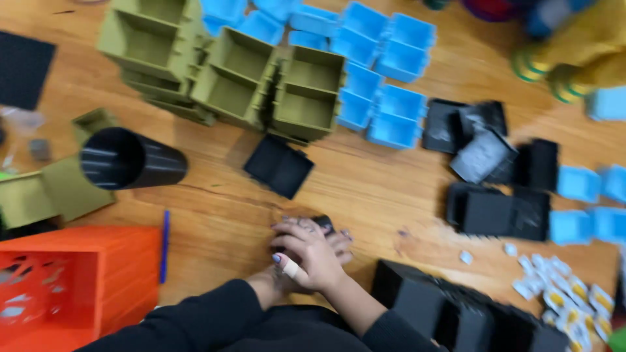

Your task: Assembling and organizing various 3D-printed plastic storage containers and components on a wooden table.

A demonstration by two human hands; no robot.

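Small black piece (324,223) peeks out just beyond both clasped hands, right hand (306,257) stacked over left hand (329,246), pressing it down near the black square box (278,165).

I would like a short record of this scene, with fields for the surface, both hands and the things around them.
surface: wooden table
hands: right hand lies over the left hand, pressed together on a small black part; the grip itself is hidden
nearest: black square box, beyond the hands
left side: black tube lying down, orange crate, blue pen
far side: olive boxes, blue boxes
right side: black boxes, small packets
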